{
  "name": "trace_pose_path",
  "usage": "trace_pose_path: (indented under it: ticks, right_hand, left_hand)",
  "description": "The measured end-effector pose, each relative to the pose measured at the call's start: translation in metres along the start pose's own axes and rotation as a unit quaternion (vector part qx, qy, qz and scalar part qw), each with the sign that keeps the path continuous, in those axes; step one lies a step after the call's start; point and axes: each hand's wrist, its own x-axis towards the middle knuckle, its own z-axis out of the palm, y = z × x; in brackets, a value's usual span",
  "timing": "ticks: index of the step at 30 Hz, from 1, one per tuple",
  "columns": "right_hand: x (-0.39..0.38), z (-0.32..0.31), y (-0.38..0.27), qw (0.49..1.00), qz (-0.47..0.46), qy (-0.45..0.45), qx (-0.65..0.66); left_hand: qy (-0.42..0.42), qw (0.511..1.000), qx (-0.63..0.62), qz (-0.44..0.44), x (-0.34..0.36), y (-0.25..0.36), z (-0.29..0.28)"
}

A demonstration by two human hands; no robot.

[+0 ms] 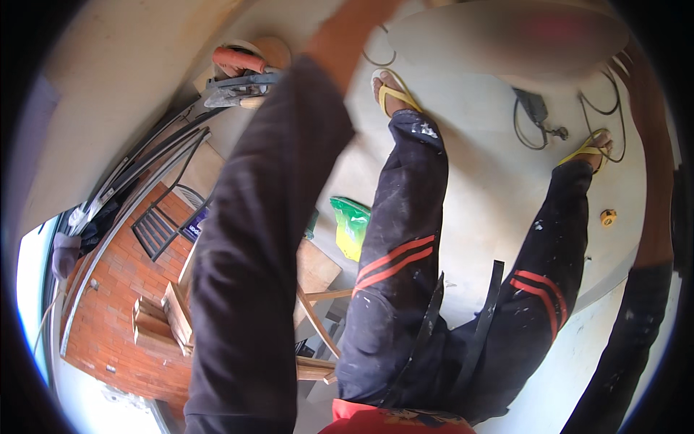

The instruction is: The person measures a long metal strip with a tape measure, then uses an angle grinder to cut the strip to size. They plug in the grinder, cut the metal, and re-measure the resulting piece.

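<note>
A large pale oval object (499, 36), smooth and blurred in its middle, fills the upper right. My right hand (623, 66) is at its right edge, fingers bent over the rim. From the lower left my left arm (275, 202) reaches up in a dark sleeve. The wrist passes the top edge left of the oval, so the fingers are mostly out of the picture and their hold cannot be made out. Below the oval, a dark corded device (533, 108) with a looped black cable lies on the floor between my feet.
A yellow tape measure (609, 217) rests on the floor by my right leg. Orange-handled tools (238, 61) lie at upper left. A green-yellow bag (352, 224) is beside my left leg. Cut timber (163, 318) and a dark slatted metal frame (155, 224) occupy the brick-coloured paving.
</note>
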Motion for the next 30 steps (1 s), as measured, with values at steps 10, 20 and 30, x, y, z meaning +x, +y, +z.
trace_pose_path:
  ticks: [10,20,30]
  right_hand:
    - [0.104,0.315,-0.048,0.996,0.069,-0.026,0.057]
    - [0.149,0.355,-0.004,0.995,0.062,-0.072,-0.041]
    - [0.009,0.242,0.077,0.957,-0.008,-0.063,-0.283]
  left_hand:
    - [0.08,0.979,-0.168,-0.085,0.083,-0.179,-0.28]
    - [0.184,0.909,-0.285,-0.241,0.096,-0.243,-0.25]
    - [0.295,0.946,0.082,0.109,-0.076,-0.228,-0.066]
